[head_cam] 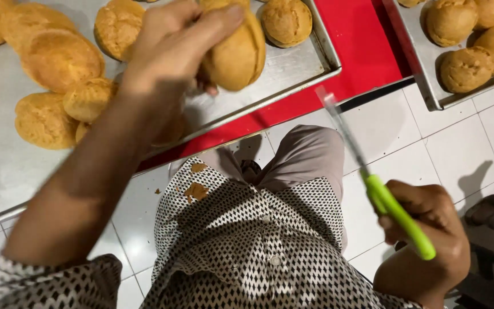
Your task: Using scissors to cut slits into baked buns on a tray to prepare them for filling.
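At upper centre, the left hand [172, 48] is gripping a round golden-brown bun [236, 54] over a steel baking tray [293, 68] (on a red table [361, 51]). At lower right, the right hand [430, 229] is clasping a green-handled knife [398, 212] above the white tiled floor [458, 149].

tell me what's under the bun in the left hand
Under the bun held by the left hand lies bare steel tray. The hand and wrist cover the tray area and buns just behind it.

- The bun [236, 54] in my left hand [172, 46] is golden-brown.
- My knife [381, 194] has a lime-green handle; its blurred blade looks silvery.
- Both trays [293, 68] are dull silver-grey.
- The table [361, 46] is bright red.
- My shirt [258, 252] carries a black-and-white diamond pattern.
- The floor tiles [458, 154] are white.
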